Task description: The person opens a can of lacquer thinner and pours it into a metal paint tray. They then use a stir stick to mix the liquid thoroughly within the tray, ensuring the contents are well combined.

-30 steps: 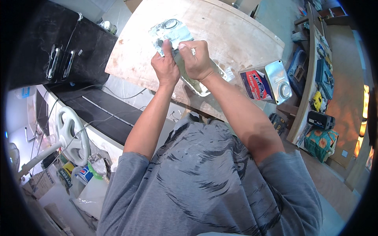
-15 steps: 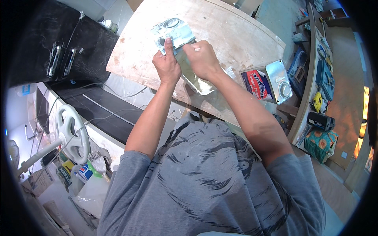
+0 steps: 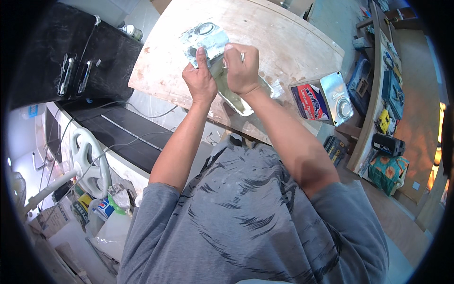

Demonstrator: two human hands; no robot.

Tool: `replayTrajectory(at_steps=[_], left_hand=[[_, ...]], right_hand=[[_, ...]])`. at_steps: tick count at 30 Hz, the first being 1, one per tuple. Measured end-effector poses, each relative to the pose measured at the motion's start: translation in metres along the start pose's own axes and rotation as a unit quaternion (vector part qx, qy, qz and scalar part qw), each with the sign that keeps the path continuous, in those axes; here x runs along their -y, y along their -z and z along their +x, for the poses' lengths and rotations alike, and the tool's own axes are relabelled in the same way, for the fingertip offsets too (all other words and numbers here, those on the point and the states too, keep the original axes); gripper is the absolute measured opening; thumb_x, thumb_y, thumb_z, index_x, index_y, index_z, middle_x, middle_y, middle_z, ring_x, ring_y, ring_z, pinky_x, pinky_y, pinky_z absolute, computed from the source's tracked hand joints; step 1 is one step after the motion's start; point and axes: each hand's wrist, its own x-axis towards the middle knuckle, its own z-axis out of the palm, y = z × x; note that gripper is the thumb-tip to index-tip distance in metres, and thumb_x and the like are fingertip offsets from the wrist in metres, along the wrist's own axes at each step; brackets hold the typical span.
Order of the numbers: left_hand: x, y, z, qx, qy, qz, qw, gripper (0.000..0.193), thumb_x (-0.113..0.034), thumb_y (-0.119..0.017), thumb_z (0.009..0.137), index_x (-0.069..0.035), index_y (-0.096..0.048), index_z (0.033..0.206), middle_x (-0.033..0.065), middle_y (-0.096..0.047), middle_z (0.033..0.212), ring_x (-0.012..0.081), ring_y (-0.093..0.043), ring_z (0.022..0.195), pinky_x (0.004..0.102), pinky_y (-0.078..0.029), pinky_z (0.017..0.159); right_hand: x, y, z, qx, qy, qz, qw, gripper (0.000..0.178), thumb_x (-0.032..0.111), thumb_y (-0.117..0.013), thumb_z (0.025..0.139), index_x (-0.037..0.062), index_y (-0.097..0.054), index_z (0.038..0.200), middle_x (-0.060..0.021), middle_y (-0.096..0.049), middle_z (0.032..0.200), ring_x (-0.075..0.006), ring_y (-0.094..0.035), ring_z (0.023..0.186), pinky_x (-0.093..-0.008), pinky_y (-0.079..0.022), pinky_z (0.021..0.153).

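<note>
Over the pale tabletop [image 3: 288,45] at upper centre, we see the left hand [image 3: 200,83] clasping a silvery can [image 3: 213,41], presumably steadying it, the right hand [image 3: 242,71] curled fist-like, any contents hidden.

The tabletop [image 3: 293,45] is brightly lit, and the pale sheet [image 3: 213,37] held over it is partly bleached by glare. Glints are caught by the silver can [image 3: 334,92] on its right and the cabinet handles [image 3: 66,76] on its left. Far to its right, a strip [image 3: 442,124] is lit orange. Beyond the tabletop, edges are bent and corners blackened.
</note>
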Motion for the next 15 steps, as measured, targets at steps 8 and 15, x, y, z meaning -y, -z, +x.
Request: replayTrajectory(at_steps=[8,15], left_hand=[[0.01,0.005,0.003,0.002,-0.003,0.045,0.999,0.05,-0.041,-0.06,0.11,0.006,-0.072,0.1,0.005,-0.07,0.087,0.0117,-0.056,0.082,0.0316,-0.049,0.078],[0.008,0.005,0.003,0.003,0.01,0.026,1.0,0.049,-0.041,-0.06,0.11,0.006,-0.073,0.103,0.0041,-0.07,0.087,0.0116,-0.056,0.082,0.0314,-0.05,0.078]], right_hand=[[-0.001,0.019,-0.017,0.021,-0.069,-0.083,0.994,0.039,0.021,-0.055,0.093,-0.0081,-0.057,0.067,-0.0253,-0.048,0.06,-0.0277,-0.05,0.051,-0.0431,-0.042,0.057],[0.031,0.015,0.006,0.109,-0.193,-0.159,0.962,0.044,0.027,-0.059,0.09,-0.0105,-0.061,0.068,-0.0275,-0.059,0.062,-0.0341,-0.059,0.056,-0.0456,-0.049,0.063]])
